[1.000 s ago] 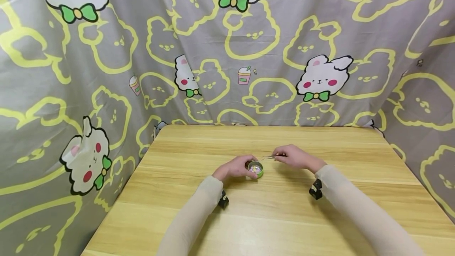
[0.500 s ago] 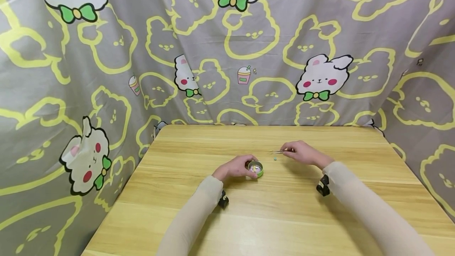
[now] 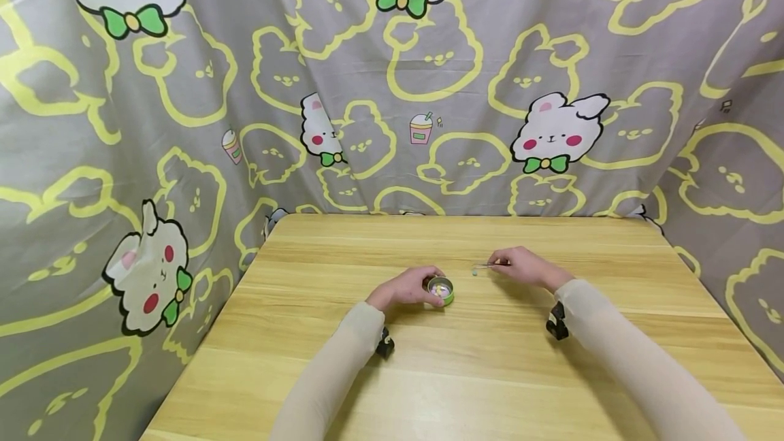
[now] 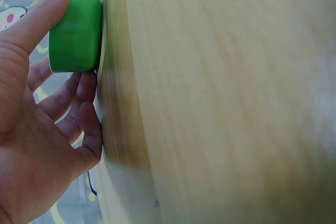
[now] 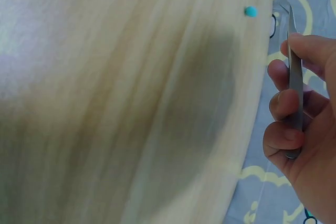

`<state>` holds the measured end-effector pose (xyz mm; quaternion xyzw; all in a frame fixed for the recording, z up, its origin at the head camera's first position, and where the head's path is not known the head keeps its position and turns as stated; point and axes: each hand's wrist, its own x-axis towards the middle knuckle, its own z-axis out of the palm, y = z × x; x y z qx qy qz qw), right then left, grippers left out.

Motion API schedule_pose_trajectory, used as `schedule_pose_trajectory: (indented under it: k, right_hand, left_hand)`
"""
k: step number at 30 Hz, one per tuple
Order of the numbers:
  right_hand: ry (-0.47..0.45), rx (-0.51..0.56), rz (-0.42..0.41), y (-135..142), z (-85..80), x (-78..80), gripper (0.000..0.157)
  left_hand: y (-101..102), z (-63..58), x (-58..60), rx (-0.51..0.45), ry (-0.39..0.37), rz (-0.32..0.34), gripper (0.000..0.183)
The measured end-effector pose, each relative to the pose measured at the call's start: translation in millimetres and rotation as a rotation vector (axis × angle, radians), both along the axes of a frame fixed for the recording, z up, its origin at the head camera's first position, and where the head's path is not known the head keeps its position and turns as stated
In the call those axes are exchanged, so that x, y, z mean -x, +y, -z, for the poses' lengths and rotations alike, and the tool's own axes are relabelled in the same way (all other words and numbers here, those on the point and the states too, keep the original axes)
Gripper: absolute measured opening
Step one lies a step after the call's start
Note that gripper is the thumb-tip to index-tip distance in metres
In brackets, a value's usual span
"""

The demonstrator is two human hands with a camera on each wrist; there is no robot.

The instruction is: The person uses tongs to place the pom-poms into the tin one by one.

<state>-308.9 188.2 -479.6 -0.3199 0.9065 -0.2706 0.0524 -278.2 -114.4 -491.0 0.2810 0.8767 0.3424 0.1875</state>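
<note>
My left hand [image 3: 409, 287] grips a small round green tin [image 3: 449, 299] that stands on the table, thumb on the near side and fingers round the far side. Pale pink and yellowish bits lie inside it. In the left wrist view the tin's green wall [image 4: 79, 32] shows beside the thumb. My right hand [image 3: 520, 266] holds metal tweezers [image 5: 295, 77] between thumb and fingers, their tips apart. Just by those tips a small turquoise bead [image 5: 251, 11] lies on the wood, to the right of the tin; in the right wrist view the tips stand off from it.
The light wooden table [image 3: 429, 373] reaches back to a grey curtain [image 3: 380, 175] with yellow outlines and cartoon animals. More of this cloth hangs at the left and right sides. A small black device [image 3: 557, 322] sits at the right wrist.
My right hand with the tweezers has moved right, away from the tin, then slightly down towards the bead. The bead has come into sight on the table. My left hand and the tin stay put.
</note>
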Motion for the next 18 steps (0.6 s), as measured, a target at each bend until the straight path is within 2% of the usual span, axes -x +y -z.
schedule_pose_trajectory:
  k: [6,18]
  right_hand:
    - [0.008,-0.019,0.006,0.9,6.6,0.9,0.013]
    - [-0.06,-0.021,0.031,4.3,11.1,2.0,0.012]
  left_hand:
    - [-0.2,0.4,-0.3,-0.007,-0.006,-0.001,0.049]
    - [0.1,0.8,1.0,-0.007,0.003,0.002,0.05]
